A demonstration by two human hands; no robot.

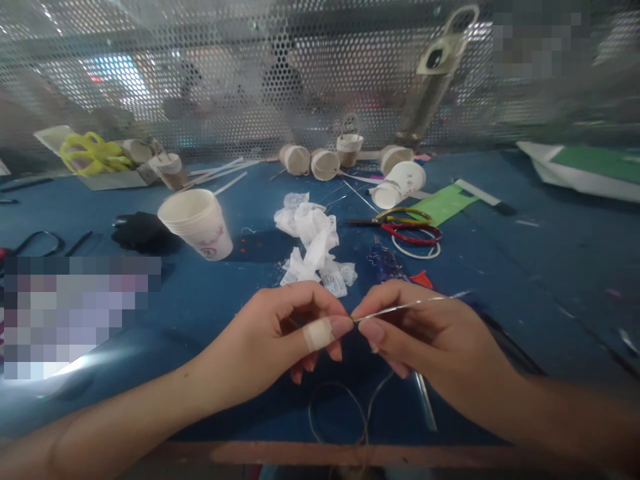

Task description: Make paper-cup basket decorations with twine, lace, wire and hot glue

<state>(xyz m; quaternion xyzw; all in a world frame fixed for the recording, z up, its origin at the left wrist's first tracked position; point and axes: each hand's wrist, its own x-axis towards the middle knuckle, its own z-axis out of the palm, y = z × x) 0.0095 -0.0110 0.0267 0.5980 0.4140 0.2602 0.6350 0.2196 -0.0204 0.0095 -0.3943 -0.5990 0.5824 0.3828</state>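
Note:
My left hand [280, 333], with a bandage [318, 334] round its thumb, is closed in a pinch. Its thumb tip and forefinger meet on the end of a thin silvery wire [410, 306]. Close beside it my right hand [425, 340] pinches the same wire between thumb and forefinger. From there the wire runs over the right hand and ends in the air at the right. Under the hands a thin cord [311, 415] hangs in loops over the table's front edge. Whether it joins the wire is hidden by my fingers.
Crumpled white paper [313, 233] lies beyond my hands. Scissors [411, 223] with red and yellow handles rest to its right. A stack of paper cups [197, 220] stands at left. Small cups [325, 165] and a clear bottle [425, 100] line the perforated metal screen [240, 87].

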